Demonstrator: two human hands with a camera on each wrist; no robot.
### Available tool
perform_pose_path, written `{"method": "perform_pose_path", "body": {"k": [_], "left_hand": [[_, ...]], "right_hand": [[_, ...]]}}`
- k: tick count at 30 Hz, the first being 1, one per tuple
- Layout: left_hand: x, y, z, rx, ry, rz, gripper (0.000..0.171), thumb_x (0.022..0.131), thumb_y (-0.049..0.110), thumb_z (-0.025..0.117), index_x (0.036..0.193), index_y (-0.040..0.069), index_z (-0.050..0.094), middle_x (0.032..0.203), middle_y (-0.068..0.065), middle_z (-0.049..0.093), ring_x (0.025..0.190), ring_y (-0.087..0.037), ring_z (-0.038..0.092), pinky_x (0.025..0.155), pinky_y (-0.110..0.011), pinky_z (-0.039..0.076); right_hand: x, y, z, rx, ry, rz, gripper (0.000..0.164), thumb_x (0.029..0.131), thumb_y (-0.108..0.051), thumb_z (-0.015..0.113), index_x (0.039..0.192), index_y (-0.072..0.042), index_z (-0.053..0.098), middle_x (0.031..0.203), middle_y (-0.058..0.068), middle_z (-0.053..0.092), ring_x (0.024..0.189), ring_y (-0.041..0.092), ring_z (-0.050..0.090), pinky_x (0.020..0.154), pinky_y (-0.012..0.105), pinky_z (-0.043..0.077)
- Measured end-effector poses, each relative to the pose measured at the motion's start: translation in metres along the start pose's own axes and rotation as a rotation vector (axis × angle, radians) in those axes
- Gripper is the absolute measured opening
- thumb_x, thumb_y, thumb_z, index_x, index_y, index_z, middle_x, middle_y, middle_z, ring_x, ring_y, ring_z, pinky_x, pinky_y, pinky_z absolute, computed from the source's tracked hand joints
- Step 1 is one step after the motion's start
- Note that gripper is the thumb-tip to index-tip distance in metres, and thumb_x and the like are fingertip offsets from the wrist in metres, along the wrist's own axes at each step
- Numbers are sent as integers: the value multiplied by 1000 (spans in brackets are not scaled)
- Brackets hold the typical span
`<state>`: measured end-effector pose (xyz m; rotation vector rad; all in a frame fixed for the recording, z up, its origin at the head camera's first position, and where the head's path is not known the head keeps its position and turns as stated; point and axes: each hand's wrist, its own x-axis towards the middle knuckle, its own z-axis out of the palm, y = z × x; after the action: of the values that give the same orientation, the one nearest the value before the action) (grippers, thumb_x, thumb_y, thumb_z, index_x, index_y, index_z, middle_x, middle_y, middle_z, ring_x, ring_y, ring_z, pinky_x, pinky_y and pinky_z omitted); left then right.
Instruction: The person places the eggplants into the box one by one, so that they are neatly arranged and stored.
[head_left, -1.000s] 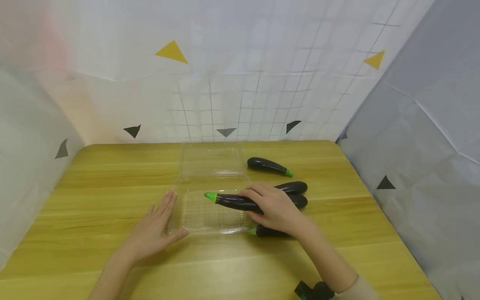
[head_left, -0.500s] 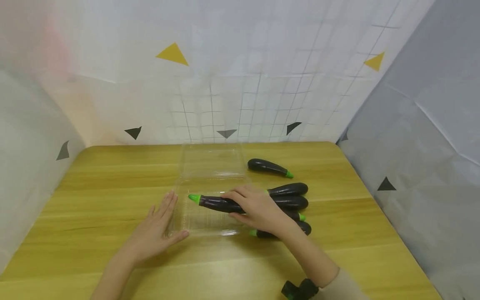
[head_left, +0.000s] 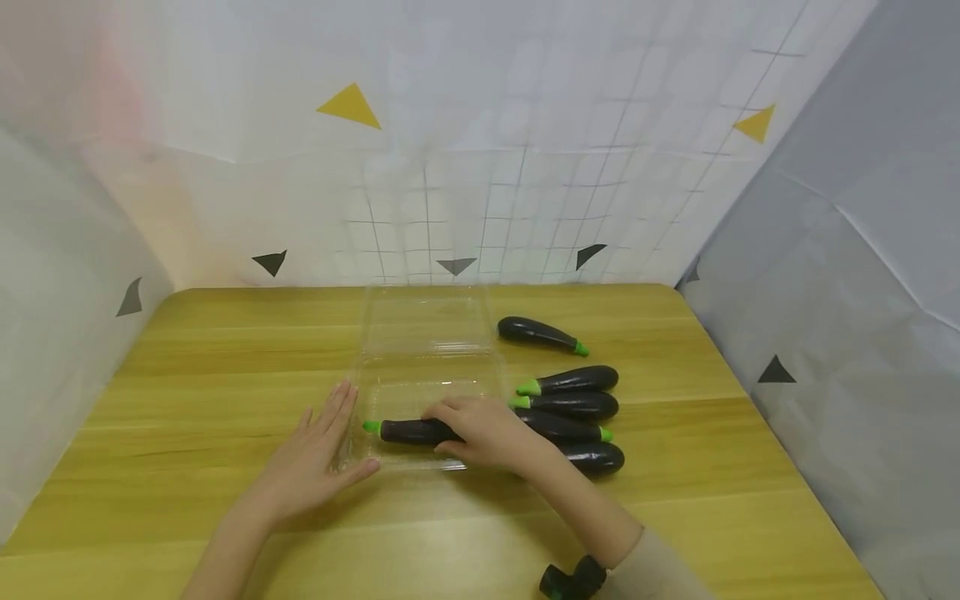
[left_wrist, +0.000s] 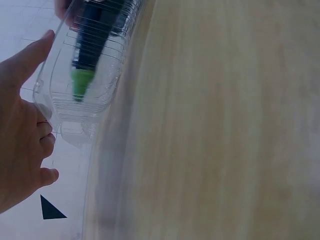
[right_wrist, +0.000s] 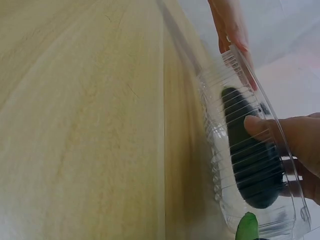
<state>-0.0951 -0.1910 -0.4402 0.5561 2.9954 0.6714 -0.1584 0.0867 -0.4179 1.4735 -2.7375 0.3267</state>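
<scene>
Seen from above, we have a wood-grain desk [head_left: 187, 400] with a clear plastic clamshell container [head_left: 420, 395] between our hands, its lid [head_left: 423, 321] laid back on the far side, away from us. Our left hand [head_left: 307, 462] lies against the container's near left corner, fingers straight, gripping nothing that we can make out, apparently steadying it. Our right hand [head_left: 480, 429] reaches over the base, thumb and fingers curled round a dark purple toy-like eggplant [head_left: 411, 432], its green stem pointing towards our left hand. Both wrist views show this eggplant inside the base, near the side closest to us; we cannot tell whether it fully rests on the bottom. To the right of our right hand, four more eggplants [head_left: 576, 406] lie side by side, partly hidden by the hand and forearm; one lone eggplant [head_left: 536, 332] lies beyond that hand, just beside the lid. By our judgement the work is at an early stage: one of six eggplants is inside but not yet released, five lie outside, and the container has not been closed.
</scene>
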Motion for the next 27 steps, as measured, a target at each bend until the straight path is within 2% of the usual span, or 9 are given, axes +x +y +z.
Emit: {"method": "perform_pose_path", "body": {"k": [7, 18, 21, 27], "left_hand": [[0, 1, -1, -16, -5, -3, 102, 87, 58, 60, 155, 9, 2, 161, -12, 1, 146, -31, 6, 113, -61, 11], [-1, 2, -1, -8, -6, 2, 103, 87, 63, 57, 155, 8, 2, 161, -14, 1, 146, -32, 7, 113, -61, 12], [-1, 2, -1, -5, -4, 4, 103, 87, 64, 56, 155, 8, 3, 161, -14, 2, 146, -33, 7, 113, -61, 13], [-1, 2, -1, -16, 0, 1, 102, 87, 60, 59, 155, 9, 2, 161, -13, 2, 146, -30, 6, 113, -61, 12]], "right_hand": [[-1, 1, 2, 53, -69, 78, 43, 92, -35, 65, 130, -18, 57, 124, -3, 62, 108, 13, 61, 88, 31, 53], [-5, 1, 0, 122, -75, 61, 37, 94, -31, 63, 128, -17, 61, 122, -3, 64, 107, 13, 62, 85, 30, 53], [-8, -1, -3, 133, -58, 77, 38, 96, -31, 60, 131, -17, 58, 124, -3, 64, 111, 12, 61, 88, 31, 52], [-19, -2, -11, 141, 41, 107, 38, 98, -29, 58, 134, -17, 55, 123, -4, 64, 114, 13, 59, 95, 32, 49]]}}
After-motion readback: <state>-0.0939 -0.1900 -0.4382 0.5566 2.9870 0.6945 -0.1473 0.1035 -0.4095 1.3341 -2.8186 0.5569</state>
